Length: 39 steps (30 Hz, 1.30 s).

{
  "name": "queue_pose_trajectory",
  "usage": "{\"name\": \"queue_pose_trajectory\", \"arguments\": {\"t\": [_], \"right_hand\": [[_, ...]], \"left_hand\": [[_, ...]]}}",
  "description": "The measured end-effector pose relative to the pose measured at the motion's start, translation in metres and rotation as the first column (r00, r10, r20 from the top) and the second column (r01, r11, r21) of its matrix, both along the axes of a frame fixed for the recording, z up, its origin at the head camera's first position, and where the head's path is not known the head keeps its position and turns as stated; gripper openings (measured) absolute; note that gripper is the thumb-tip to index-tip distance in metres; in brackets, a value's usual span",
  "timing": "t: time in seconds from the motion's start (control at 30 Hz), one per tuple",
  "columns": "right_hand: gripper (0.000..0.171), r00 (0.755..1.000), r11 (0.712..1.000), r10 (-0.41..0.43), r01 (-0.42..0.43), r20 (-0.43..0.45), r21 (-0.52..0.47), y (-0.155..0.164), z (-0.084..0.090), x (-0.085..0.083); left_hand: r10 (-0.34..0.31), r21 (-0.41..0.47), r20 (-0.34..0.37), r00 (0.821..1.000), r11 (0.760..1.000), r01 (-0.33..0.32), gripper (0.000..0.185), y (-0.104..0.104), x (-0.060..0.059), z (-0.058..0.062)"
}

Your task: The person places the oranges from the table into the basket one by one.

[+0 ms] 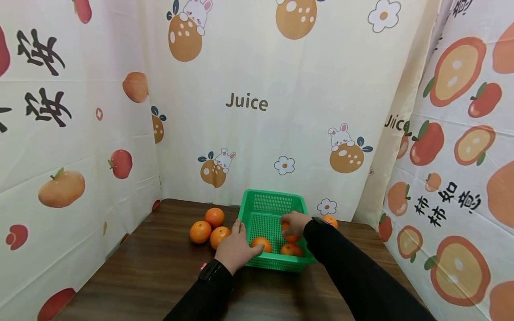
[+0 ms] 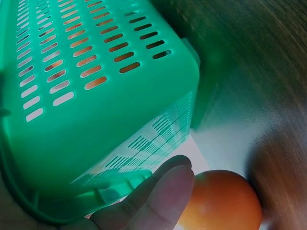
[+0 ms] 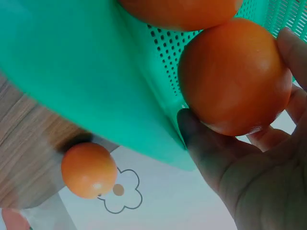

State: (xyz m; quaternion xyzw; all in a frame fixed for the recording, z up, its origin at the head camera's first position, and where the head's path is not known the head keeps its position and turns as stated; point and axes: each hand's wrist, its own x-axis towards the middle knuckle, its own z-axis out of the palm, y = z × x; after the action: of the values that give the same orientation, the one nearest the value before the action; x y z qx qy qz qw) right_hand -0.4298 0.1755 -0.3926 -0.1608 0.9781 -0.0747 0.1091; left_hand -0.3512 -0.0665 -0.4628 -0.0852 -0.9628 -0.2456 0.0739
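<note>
A green perforated plastic basket (image 1: 275,264) stands on the table, tilted slightly in view. My left hand (image 1: 234,249) rests on its near left corner, with straight fingers along the outside and the thumb spread across the front rim. Inside the basket's right part, my right hand (image 1: 296,223) grips an orange (image 3: 235,76) between thumb and fingers. Two more oranges lie at the near end of the basket, one on the left (image 1: 262,244) and another on the right (image 1: 291,250). The left fingertips (image 2: 175,187) are close to an orange (image 2: 223,201) outside; contact is unclear.
Three oranges (image 1: 200,232) sit together on the wooden table (image 1: 160,267) left of the basket. Another orange (image 1: 330,221) lies beyond the basket's right side, partly behind my right wrist. Printed fruit curtains (image 1: 249,142) enclose the table's back and sides.
</note>
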Motion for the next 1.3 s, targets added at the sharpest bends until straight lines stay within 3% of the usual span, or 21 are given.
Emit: {"name": "queue_pose_trajectory", "arguments": {"t": [0.37, 1.3], "right_hand": [[0.034, 0.998, 0.999, 0.005, -0.008, -0.062, -0.039, -0.0016, -0.0055, 0.0004], [0.034, 1.000, 0.997, -0.006, 0.005, 0.016, 0.076, -0.0076, -0.0036, -0.0014]], "left_hand": [[-0.001, 0.019, 0.014, 1.000, 1.000, 0.001, 0.107, -0.0006, 0.0015, 0.0029], [-0.013, 0.017, 0.018, 1.000, 1.000, 0.012, 0.107, -0.0008, 0.0010, 0.0016]]}}
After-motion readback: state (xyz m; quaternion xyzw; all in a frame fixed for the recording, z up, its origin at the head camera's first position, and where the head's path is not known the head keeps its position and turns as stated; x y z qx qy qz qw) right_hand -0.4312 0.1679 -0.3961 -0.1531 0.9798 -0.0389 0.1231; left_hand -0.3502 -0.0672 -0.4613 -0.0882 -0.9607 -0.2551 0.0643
